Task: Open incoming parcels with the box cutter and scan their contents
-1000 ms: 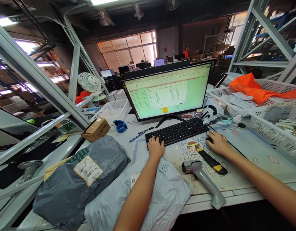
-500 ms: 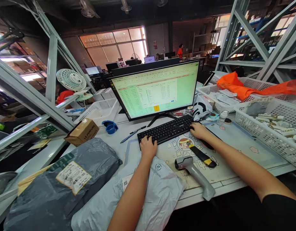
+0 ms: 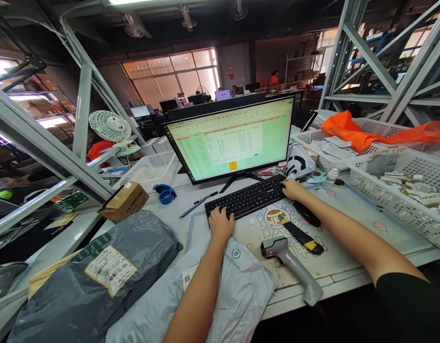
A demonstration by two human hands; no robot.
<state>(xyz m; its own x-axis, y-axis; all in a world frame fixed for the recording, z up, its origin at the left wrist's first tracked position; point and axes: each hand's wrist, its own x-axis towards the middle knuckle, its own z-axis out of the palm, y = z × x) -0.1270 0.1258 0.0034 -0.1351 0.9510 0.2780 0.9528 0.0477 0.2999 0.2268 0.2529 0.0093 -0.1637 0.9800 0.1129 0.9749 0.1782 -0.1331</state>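
Note:
My left hand (image 3: 221, 224) rests on the left end of a black keyboard (image 3: 250, 197), fingers spread over the keys. At the keyboard's right end lies my right hand (image 3: 292, 189), its fingers reaching onto the keys, partly hidden. Neither hand holds anything. Behind the keyboard a monitor (image 3: 191, 152) shows a spreadsheet with a pop-up window. Beside my right forearm is a black mouse (image 3: 306, 214). A black and yellow utility knife (image 3: 301, 235) and a grey barcode scanner (image 3: 294, 267) lie between my arms. Under my left forearm is a light grey mailing bag (image 3: 243, 286).
A dark grey parcel (image 3: 144, 245) with a label lies at left, near a cardboard box (image 3: 125, 202), a blue cap-like lid (image 3: 165, 194) and pens (image 3: 194, 207). White baskets (image 3: 394, 200) line the right. A metal frame (image 3: 55, 138) and a fan (image 3: 110, 126) stand left.
The view has tilted slightly upward, so the desk sits a little lower in the picture. Both hands remain on the keyboard. More of the mouse shows beside my right forearm.

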